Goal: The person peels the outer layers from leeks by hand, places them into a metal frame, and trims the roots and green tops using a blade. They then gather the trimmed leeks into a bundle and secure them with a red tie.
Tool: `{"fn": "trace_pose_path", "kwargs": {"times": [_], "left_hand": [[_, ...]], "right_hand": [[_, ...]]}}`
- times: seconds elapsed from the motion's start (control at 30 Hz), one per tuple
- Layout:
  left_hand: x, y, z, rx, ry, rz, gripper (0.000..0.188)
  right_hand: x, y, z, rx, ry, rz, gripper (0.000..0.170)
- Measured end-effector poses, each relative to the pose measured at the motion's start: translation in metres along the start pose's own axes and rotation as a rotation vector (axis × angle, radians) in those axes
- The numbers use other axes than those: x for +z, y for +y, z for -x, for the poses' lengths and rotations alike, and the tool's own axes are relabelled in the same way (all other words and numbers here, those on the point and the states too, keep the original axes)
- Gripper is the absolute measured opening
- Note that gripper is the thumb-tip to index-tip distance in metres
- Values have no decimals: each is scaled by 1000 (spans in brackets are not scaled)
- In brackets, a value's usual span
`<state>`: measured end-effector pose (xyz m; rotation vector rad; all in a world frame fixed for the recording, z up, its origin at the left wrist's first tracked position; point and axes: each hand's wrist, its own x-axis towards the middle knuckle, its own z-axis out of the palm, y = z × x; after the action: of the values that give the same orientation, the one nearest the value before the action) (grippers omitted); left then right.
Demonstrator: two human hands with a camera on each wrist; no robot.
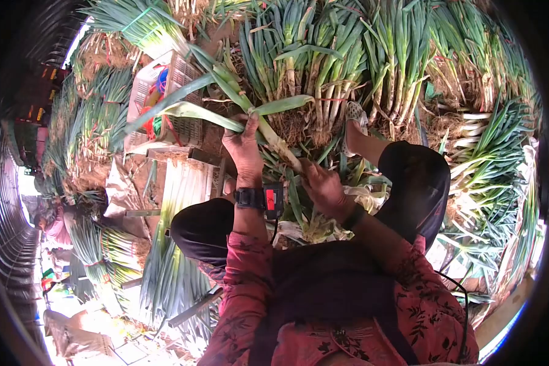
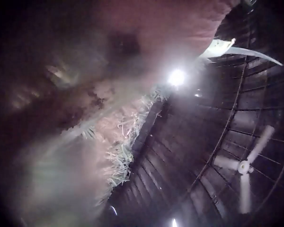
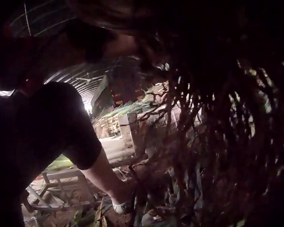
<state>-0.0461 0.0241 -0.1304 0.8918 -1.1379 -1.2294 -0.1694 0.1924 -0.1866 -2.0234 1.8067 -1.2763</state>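
A long green onion (image 1: 268, 135) slants across the head view, its green leaves spreading toward the upper left and its pale lower end toward the person. My left hand (image 1: 244, 146) grips it where the leaves branch off, with one leaf lying along the thumb side. Lower down, my right hand (image 1: 326, 189) has its fingers curled round the root end, which it partly hides. Dark root-like strands (image 3: 180, 123) fill much of the right wrist view. Blur covers most of the left wrist view, where the left hand's hold does not show.
Bundles of green onions (image 1: 311, 67) stand at the back, and more lie at the right (image 1: 488, 177). A plastic crate (image 1: 186, 104) holds coloured items. Beside the left knee, trimmed onions lie on a low wooden stand (image 1: 192, 155). Loose leaves and peelings (image 1: 366, 198) litter the ground between the legs.
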Motion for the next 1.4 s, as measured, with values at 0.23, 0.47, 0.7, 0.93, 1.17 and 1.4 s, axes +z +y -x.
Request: {"fn": "trace_pose_path", "kwargs": {"times": [0.23, 0.47, 0.7, 0.93, 1.17, 1.4], "left_hand": [[5, 0, 3, 321, -321, -808, 25], [27, 20, 105, 132, -824, -858, 32], [-8, 99, 21, -204, -221, -190, 40], [-56, 46, -62, -313, 150, 43, 25], [-51, 64, 4, -348, -716, -691, 25], [-27, 68, 11, -248, -321, -316, 40]], "right_hand": [[-9, 0, -12, 690, -254, -1130, 52], [29, 33, 16, 127, 159, -933, 45], [-12, 0, -1, 571, -377, -1716, 33], [-6, -14, 2, 626, -280, -1930, 22], [-20, -6, -14, 573, -298, -1945, 19], [4, 12, 7, 569, -128, -1529, 29]]}}
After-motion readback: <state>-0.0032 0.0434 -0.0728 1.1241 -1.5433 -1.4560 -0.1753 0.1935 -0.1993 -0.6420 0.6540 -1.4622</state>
